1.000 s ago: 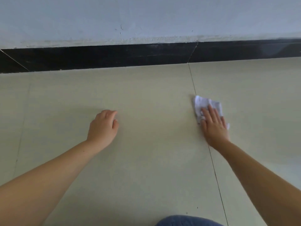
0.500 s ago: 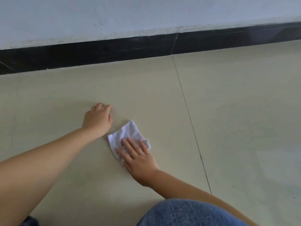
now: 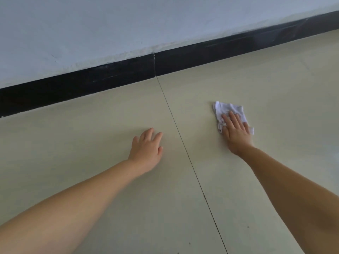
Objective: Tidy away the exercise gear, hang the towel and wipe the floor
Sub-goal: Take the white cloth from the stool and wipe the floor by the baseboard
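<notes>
Down at the bottom of the shot, two bare forearms reach out over a pale beige tile floor [image 3: 91, 143], one from each lower corner. A thin dark grout line [image 3: 185, 153] runs away from the viewer between them.

Left hand [image 3: 146, 149] sits just left of that grout line, palm down on the tile with the fingers [image 3: 156, 136] loosely spread and a bit bent at the tips. It's holding nothing, just resting on the floor.

Right hand [image 3: 236, 132] is a little further out and well to the right of the line. It's flat on top of a small crumpled white cloth [image 3: 227, 109], fingers [image 3: 232, 118] straight and close together, pressing it onto the tile rather than gripping it. The cloth is under the fingers and pokes out past the fingertips toward the wall, with a bit showing on the left of the hand and a small corner on the right. It's lying fully on the right-hand tile, clear of the grout line.

Beyond that there's a stretch of tile, then a black skirting board [image 3: 110, 77] running at a slant, and a white wall [image 3: 128, 21] above it with a rough paint edge.
</notes>
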`<state>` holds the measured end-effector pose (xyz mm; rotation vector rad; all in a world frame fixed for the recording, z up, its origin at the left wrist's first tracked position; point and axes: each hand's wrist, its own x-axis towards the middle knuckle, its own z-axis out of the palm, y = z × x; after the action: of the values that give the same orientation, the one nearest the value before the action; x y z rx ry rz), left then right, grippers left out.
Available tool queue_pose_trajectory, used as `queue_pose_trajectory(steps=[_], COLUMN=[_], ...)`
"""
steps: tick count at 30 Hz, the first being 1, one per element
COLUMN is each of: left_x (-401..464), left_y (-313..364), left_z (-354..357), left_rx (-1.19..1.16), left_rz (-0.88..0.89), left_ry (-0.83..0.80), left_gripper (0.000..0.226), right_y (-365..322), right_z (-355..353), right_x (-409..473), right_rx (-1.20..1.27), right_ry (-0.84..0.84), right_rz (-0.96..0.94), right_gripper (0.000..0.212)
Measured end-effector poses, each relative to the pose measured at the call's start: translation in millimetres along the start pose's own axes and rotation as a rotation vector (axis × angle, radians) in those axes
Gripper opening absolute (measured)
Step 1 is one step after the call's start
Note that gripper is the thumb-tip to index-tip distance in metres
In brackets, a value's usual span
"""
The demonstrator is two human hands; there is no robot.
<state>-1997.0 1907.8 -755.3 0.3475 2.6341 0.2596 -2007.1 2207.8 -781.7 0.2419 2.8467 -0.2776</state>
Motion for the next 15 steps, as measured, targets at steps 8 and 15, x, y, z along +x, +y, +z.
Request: queue_pose_trajectory(steps=[8, 15], left_x=[99.8, 118.8], left_y=[77.5, 95.1], left_z=[-11.6, 29.7], left_rx=[-0.200, -0.044], left_rz=[-0.266, -0.368], left_ry=[0.106, 0.228], left_gripper=[0.058, 0.070], right_y=[-56.4, 130.6], right_z=[-5.4, -64.6], right_x=[80.8, 171.0], right_rx=[-0.128, 0.030], right_ry=[-0.078, -0.031], right_rz=[-0.567, 0.139], right_gripper=[0.065, 0.050])
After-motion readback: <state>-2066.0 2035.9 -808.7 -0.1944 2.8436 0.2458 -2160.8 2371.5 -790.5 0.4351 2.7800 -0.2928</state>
